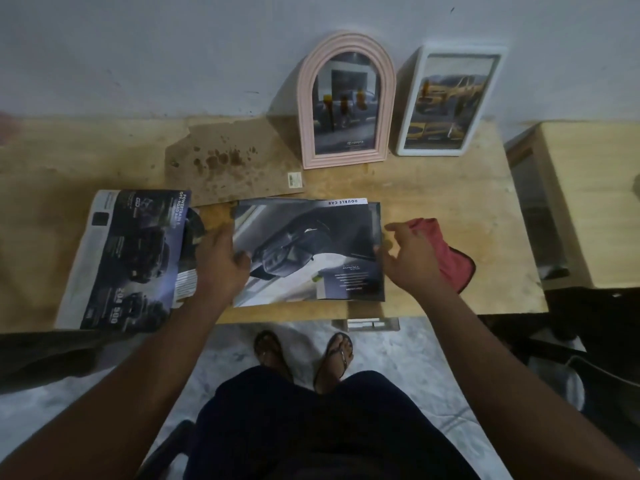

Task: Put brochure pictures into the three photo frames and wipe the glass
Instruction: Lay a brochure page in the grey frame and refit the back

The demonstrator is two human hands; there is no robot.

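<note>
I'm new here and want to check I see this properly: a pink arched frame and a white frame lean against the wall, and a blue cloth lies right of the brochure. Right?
Not quite. The head view shows the cloth is red, not blue. It does lie right of the brochure, and the pink arched frame and white frame do lean against the wall.

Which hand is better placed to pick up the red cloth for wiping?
Right. The right hand hovers right beside the red cloth, fingers loose, while the left hand holds the brochure by its left edge, farther away.
</note>
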